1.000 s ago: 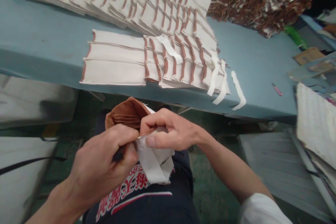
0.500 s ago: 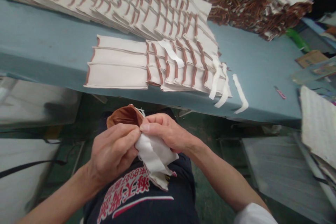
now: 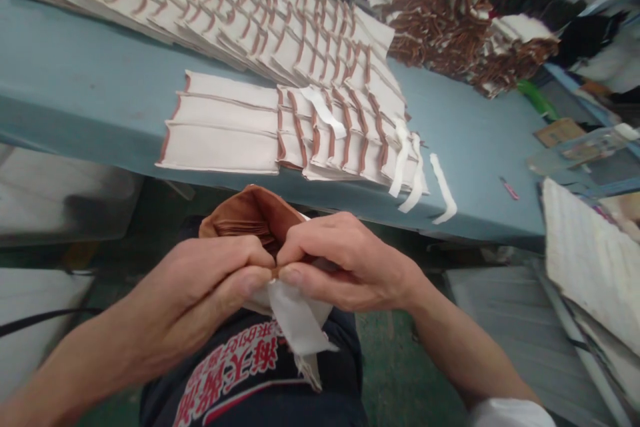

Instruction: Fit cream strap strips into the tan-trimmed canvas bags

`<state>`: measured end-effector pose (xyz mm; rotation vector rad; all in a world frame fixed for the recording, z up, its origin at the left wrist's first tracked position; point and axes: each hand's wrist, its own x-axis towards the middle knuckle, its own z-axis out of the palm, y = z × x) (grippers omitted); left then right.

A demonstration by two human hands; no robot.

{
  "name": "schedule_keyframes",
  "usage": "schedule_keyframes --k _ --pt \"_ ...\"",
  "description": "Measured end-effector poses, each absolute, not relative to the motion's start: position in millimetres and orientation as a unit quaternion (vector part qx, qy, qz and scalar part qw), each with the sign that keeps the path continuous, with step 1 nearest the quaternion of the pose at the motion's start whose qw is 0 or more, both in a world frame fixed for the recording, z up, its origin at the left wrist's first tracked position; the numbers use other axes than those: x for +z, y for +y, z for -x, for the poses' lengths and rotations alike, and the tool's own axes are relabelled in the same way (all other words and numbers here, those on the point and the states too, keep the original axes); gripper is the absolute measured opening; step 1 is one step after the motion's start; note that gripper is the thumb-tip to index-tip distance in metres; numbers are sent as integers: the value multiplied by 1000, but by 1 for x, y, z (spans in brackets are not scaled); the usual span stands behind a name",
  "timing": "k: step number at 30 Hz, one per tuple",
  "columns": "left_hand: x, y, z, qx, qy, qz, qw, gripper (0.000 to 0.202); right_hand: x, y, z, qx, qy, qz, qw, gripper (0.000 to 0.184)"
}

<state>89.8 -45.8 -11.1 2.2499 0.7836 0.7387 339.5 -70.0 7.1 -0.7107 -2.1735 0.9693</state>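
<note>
A brown-lined, off-white fabric pouch [image 3: 250, 210] is held over my lap, its mouth spread and the brown lining showing. My left hand [image 3: 215, 287] pinches the near edge of the pouch between thumb and fingers. Close beside it, my right hand [image 3: 350, 263] pinches the same edge, the two thumbs almost touching. A white strip [image 3: 297, 320] hangs down from below the thumbs. Its upper end lies at the pinched edge, and I cannot tell whether it is attached there. Part of the pouch is hidden behind my hands.
On the blue table [image 3: 90, 87] lie overlapping rows of off-white pieces with brown edges [image 3: 225, 127]. Several white strips [image 3: 443, 190] rest near its front edge. Brown and white fabric is heaped [image 3: 445, 20] at the back. A small pink tool [image 3: 510, 188] lies to the right.
My hands have turned so both thumbs meet at the pouch edge. The mouth of the pouch is spread wider, and the white strip hangs more freely below. The view has shifted slightly right.
</note>
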Motion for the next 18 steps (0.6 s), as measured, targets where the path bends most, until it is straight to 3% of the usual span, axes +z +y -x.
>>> schedule_keyframes --k 3,8,15,18 --pt "-24 -50 -90 282 184 -905 259 30 1 -74 -338 308 -849 277 329 22" --pt "-43 -56 -82 301 165 -927 150 34 -16 -82 -332 305 -845 291 330 20" --pt "-37 -58 -77 271 201 -877 342 26 -17 -89 -324 204 -873 293 331 20" --pt "-25 -64 -81 275 200 -871 354 28 -5 -101 -320 122 -892 307 310 27"
